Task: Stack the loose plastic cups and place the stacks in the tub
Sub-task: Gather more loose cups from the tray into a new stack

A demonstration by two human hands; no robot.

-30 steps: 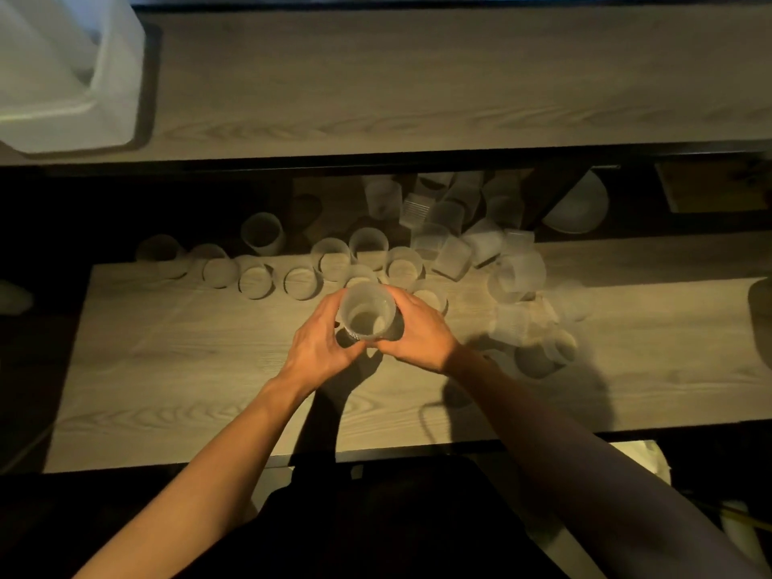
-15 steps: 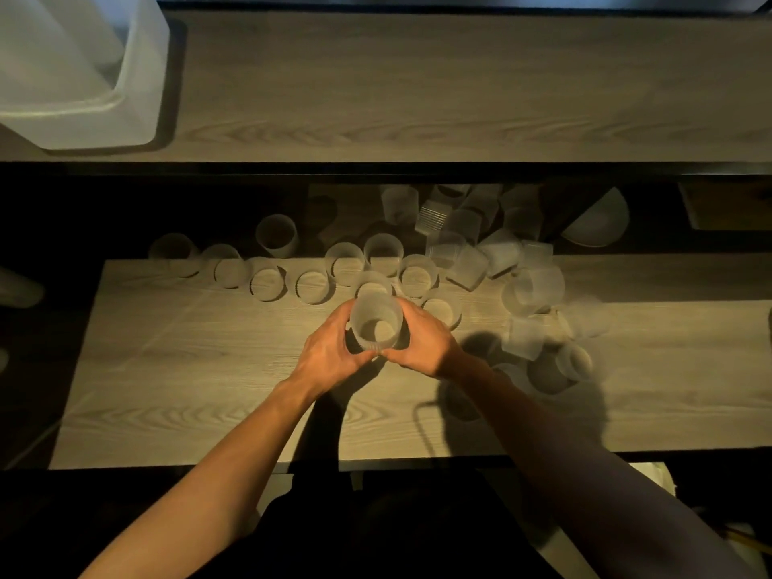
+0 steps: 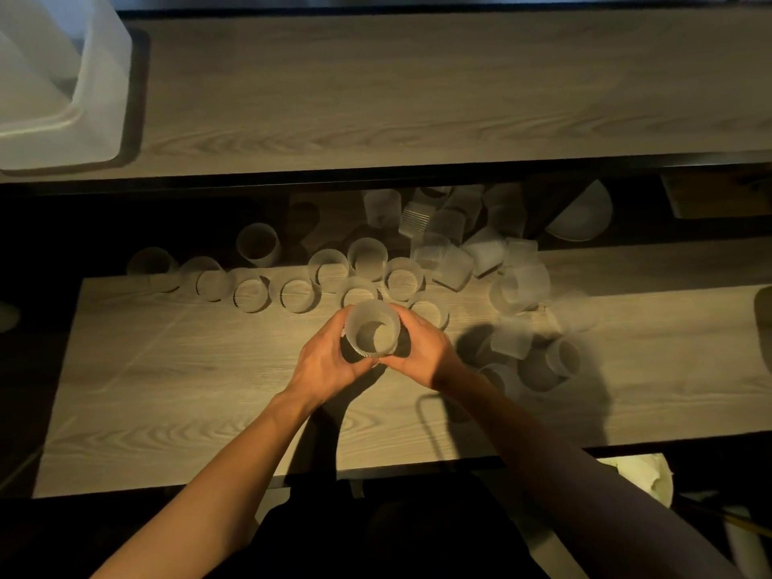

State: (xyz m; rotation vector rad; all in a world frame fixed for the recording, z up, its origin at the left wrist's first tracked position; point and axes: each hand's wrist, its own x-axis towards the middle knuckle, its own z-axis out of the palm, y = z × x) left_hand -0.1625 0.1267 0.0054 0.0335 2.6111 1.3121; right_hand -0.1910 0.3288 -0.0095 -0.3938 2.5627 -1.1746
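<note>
From here I see both hands wrapped round one frosted cup (image 3: 372, 330), mouth up, over the desk (image 3: 209, 390): the left hand (image 3: 330, 361) curls round its left side and the right hand (image 3: 422, 353) round its right. Loose cups (image 3: 401, 280) lie scattered just beyond, some upright, some tipped. The tub (image 3: 62, 89) sits far left on the raised shelf (image 3: 417, 98) behind.

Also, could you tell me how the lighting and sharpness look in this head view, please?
Head view: dim warm light on the lower table, near black beneath the upper shelf; the left hand, right hand and held cup throw hard shadows toward the near edge; the loose cups on the right look smeared; the tub at top left is soft-edged.
</note>
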